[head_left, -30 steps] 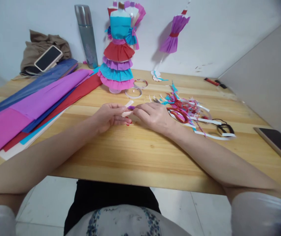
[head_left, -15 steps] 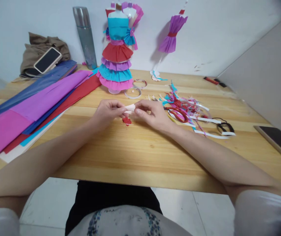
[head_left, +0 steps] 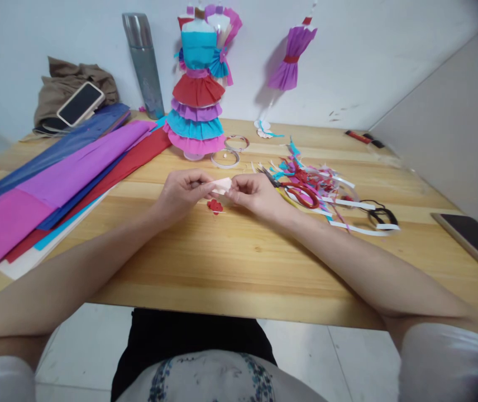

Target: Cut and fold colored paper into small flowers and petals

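Over the pale wooden table (head_left: 256,273), the bare left hand (head_left: 183,190) and bare right hand (head_left: 256,194) pinch opposite ends of a small, pinkish-white, paper-like strip (head_left: 222,185) between their fingertips. Nearer the person lies a red, scallop-edged piece (head_left: 214,207); red-handled metal scissors (head_left: 292,185) rest beside the right hand.

One head-worn camera: set above the wearer's lap (head_left: 192,329), facing forward and down; left hand (head_left: 183,192) and right hand (head_left: 254,194) near mid-view, wooden table (head_left: 239,273) around them, pale wall (head_left: 373,61) farthest
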Available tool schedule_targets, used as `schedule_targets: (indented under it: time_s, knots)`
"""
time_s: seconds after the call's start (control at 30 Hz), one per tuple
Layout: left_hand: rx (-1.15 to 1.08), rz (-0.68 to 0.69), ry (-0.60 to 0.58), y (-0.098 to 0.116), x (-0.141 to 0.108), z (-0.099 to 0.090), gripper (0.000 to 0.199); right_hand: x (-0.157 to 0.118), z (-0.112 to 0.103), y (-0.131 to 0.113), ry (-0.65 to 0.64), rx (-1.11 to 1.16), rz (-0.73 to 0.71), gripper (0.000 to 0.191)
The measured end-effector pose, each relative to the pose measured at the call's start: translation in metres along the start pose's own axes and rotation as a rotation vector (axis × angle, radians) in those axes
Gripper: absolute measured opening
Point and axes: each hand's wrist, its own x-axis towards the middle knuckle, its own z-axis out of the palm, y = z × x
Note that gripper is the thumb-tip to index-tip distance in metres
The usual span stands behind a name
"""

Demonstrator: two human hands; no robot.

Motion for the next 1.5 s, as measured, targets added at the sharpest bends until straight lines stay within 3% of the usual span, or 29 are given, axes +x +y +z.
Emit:
schedule_targets:
  time_s: [0.2, 0.4, 0.6, 0.9, 1.23, 1.37, 1.5]
  knots:
    - [-0.134, -0.177, 0.097, 0.008, 0.001, 0.0, 0.024, -0.004, 0.001, -0.003, 0.113, -0.253, -0.119, 0.012]
    - [-0.189, -0.34, 0.091, 0.016, -0.001, 0.004, 0.014, -0.005, 0.0, 0.005, 0.19, -0.496, -0.365, 0.012]
    - [-0.22, -0.355, 0.051, 0.017, -0.004, 0.008, 0.014, -0.006, 0.001, 0.012, 0.182, -0.667, -0.476, 0.02]
    - [-0.222, -0.389, 0.055, 0.016, -0.003, 0.009, 0.015, -0.006, 0.002, 0.011, 0.187, -0.65, -0.495, 0.02]
    - [-0.1, -0.351, 0.146, 0.007, 0.001, 0.007, 0.013, -0.006, 0.004, 0.009, 0.19, -0.563, -0.423, 0.018]
    - [-0.038, -0.273, 0.168, 0.003, 0.003, 0.003, 0.012, -0.001, -0.001, 0.009, 0.29, -0.465, -0.215, 0.013]
    - [0.07, -0.132, 0.084, 0.002, 0.001, 0.001, 0.013, 0.006, -0.006, 0.011, 0.352, -0.296, -0.008, 0.013]
